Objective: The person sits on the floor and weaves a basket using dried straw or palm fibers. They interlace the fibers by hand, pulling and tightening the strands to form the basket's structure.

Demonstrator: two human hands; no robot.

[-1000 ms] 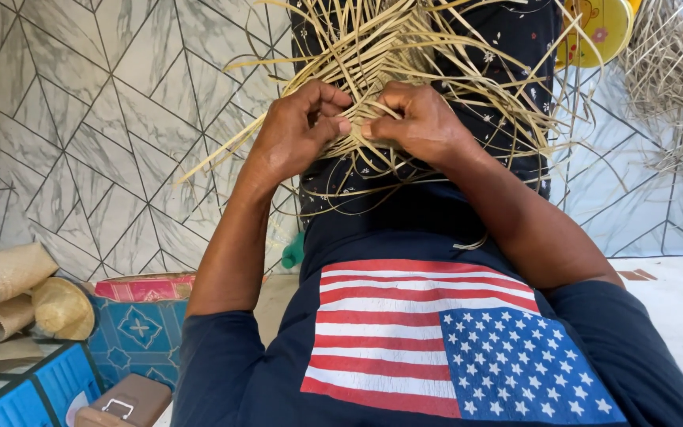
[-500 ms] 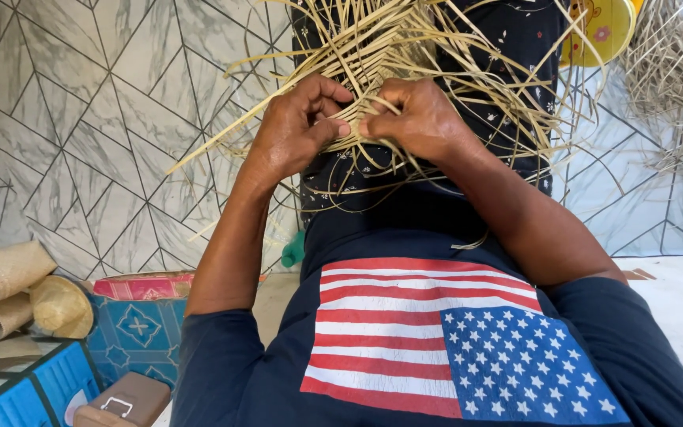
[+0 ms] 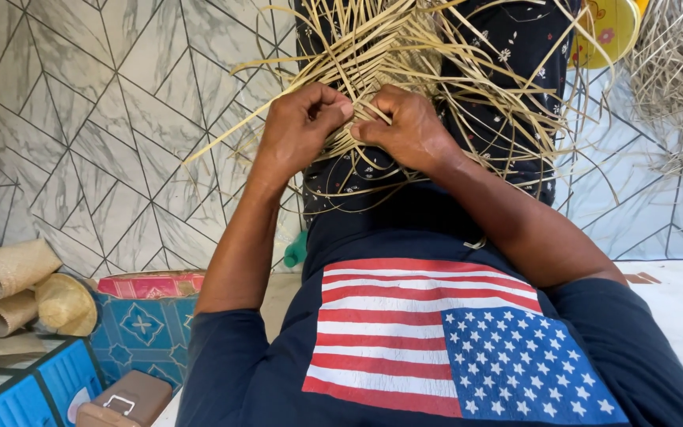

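- A pale straw weave (image 3: 405, 55) is lying across the person's lap, over dark flowered cloth (image 3: 507, 103); its middle is plaited tight, and loose strands are fanning out past it on every side.
- The left hand (image 3: 298, 130) is curling into a closed grip, thumb and fingers pinching strands at the weave's near edge.
- The right hand (image 3: 413, 126) is sitting just beside it, knuckles nearly touching, its grip likewise pressed together on strands.
- One long strand is trailing down to the left, over the tiled floor (image 3: 81, 119).
- Open floor is showing left of the forearms; the right side is crowded by stray strands and a further straw heap (image 3: 677, 79).
- Rolled mats (image 3: 13, 269) and a blue box (image 3: 148, 328) are lying well apart, at the lower left.
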